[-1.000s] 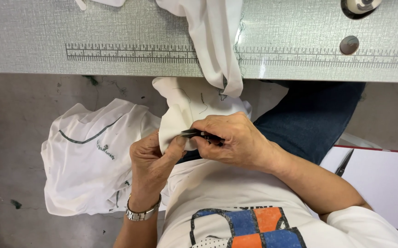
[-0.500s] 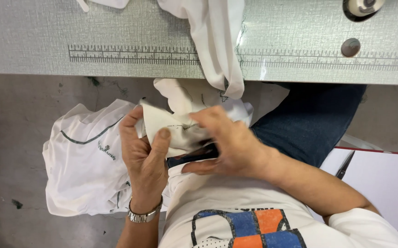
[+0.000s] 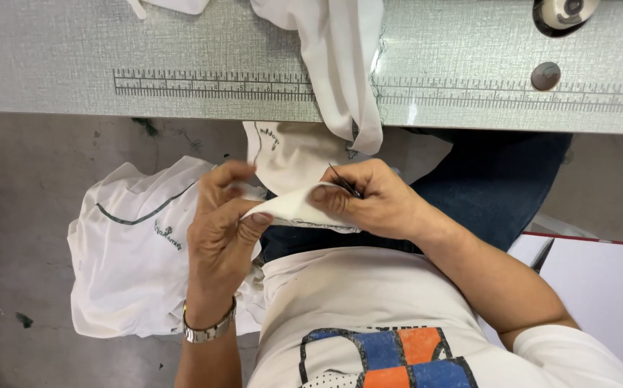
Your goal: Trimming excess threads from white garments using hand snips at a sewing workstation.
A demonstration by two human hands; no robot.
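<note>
While a white fabric piece (image 3: 293,208) stretches taut above the lap, the left hand (image 3: 221,230) pinches its left end and the right hand (image 3: 372,201) grips its right end together with a small dark tool (image 3: 344,182). White garments (image 3: 131,251) lie piled beside the knee, below the table (image 3: 74,65).

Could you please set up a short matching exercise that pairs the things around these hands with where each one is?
Things:
1. white fabric piece
2. wristwatch
3. heap of white garments
4. printed ruler strip

Places:
A. along the front edge of the table
B. on the floor beside the person's leg
C. pinched between left hand and right hand
D. around the left wrist

Pairs: 1-C, 2-D, 3-B, 4-A
</note>
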